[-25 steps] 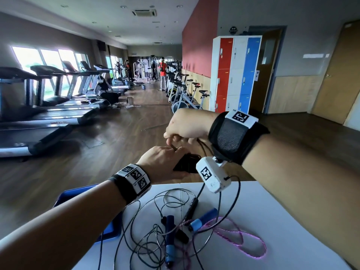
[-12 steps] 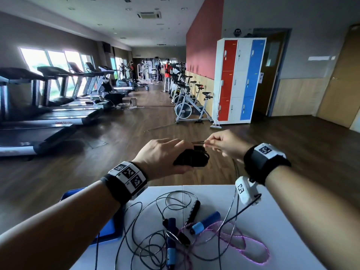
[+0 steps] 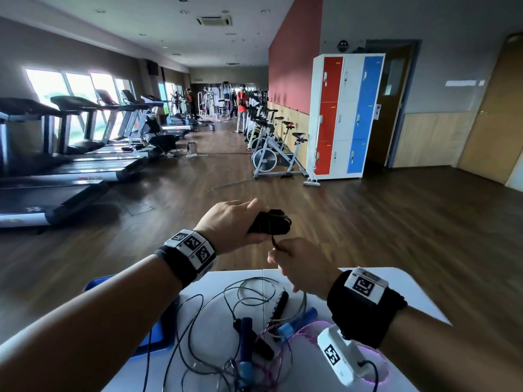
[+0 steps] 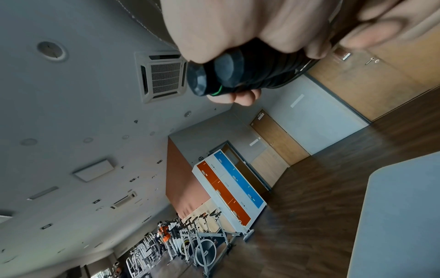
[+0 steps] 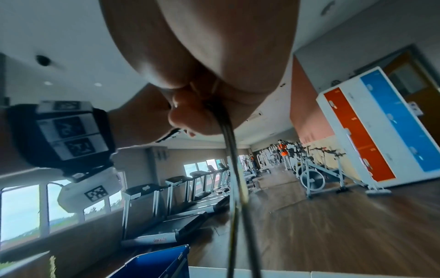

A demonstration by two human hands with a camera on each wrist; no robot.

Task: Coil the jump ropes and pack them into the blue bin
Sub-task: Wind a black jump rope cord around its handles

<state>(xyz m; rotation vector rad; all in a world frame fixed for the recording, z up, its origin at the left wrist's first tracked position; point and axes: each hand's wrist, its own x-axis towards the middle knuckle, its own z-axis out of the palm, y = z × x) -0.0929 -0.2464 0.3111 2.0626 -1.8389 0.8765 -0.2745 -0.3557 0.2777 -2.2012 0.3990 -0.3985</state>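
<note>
The left hand (image 3: 229,225) is curled around a pair of black plastic jump-rope handles (image 3: 270,225) held side by side, with thin dark cord wound around them, raised above the far edge of the white table (image 3: 396,281). In the left wrist view the round handle ends (image 4: 214,75) stick out below the fingers. Just beneath, the right hand (image 3: 304,267) pinches the loose black cord (image 5: 228,150) between thumb and fingertips; the strand hangs down toward the table. How many turns sit on the handles is hard to tell. On the table lies a tangle of other ropes: a blue-handled one (image 3: 246,343), a thin black-handled one (image 3: 278,304), and a pink braided rope (image 3: 297,332). The blue plastic bin (image 3: 161,332) sits at the table's left edge, beneath the left forearm.
</note>
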